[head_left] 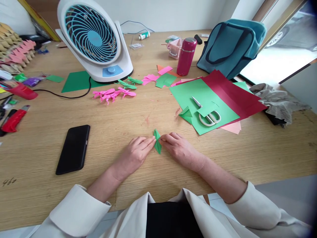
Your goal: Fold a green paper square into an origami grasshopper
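Note:
A small folded green paper, a narrow diamond with a crease down its length, lies on the wooden table between my hands. My left hand has its fingers pressed together on the paper's left edge. From the other side, my right hand pinches the right edge with thumb and fingers. Beyond my right hand, another folded green piece rests by a light green sheet. White-handled scissors lie on that sheet, partly under a small green paper.
A black phone lies left of my hands. Farther back are a fan, pink paper cutouts, green cutouts, a magenta bottle and a teal bag. Red sheets sit at right, a red cutter at far left.

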A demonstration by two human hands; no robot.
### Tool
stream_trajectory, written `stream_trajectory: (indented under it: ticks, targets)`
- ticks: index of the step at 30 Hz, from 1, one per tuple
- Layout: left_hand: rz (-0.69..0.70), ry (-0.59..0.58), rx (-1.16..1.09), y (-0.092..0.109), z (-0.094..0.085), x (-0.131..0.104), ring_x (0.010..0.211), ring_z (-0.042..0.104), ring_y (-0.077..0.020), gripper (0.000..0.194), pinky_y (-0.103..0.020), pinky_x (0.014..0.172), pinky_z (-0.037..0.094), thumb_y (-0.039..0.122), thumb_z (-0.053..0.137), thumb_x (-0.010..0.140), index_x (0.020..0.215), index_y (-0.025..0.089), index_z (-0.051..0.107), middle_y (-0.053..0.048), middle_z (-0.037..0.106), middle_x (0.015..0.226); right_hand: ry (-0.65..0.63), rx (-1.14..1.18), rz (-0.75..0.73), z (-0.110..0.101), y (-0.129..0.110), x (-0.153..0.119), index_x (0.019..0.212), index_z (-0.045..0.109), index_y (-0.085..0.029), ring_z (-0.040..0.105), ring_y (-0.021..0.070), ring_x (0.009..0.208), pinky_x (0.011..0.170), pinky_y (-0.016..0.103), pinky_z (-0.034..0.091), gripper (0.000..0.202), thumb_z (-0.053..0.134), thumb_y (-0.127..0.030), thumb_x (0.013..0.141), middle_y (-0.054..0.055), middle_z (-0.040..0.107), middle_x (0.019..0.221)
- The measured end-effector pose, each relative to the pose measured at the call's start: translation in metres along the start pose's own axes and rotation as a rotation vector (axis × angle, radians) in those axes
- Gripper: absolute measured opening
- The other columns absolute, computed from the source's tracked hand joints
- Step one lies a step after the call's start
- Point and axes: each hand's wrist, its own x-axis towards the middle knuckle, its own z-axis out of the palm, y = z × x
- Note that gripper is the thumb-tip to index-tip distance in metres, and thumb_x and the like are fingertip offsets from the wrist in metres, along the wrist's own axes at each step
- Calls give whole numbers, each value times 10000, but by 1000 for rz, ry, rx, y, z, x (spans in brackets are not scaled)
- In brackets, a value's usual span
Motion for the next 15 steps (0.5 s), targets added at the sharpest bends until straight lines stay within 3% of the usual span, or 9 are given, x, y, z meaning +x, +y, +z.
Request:
stream_trajectory:
  ticks: [8, 15]
  targets:
    - [38, -82, 121, -3, -5, -1, 1337, 474, -274, 506, -495, 1086, 392, 82, 425, 952, 1440, 202, 479, -85, 534, 1464, 16, 15, -7, 1, 1, 1, 1244, 577, -117, 510, 230, 955, 870, 383, 489, 299, 416, -129, 993, 140, 603, 1107]
    - [-23, -123, 141, 3, -8, -1, 1347, 477, -273, 456, -498, 1109, 361, 173, 443, 984, 1438, 199, 467, -64, 509, 1487, -8, 17, 21, 0, -1, 1, 1241, 576, -104, 509, 228, 935, 872, 378, 495, 305, 412, -108, 984, 134, 600, 1063]
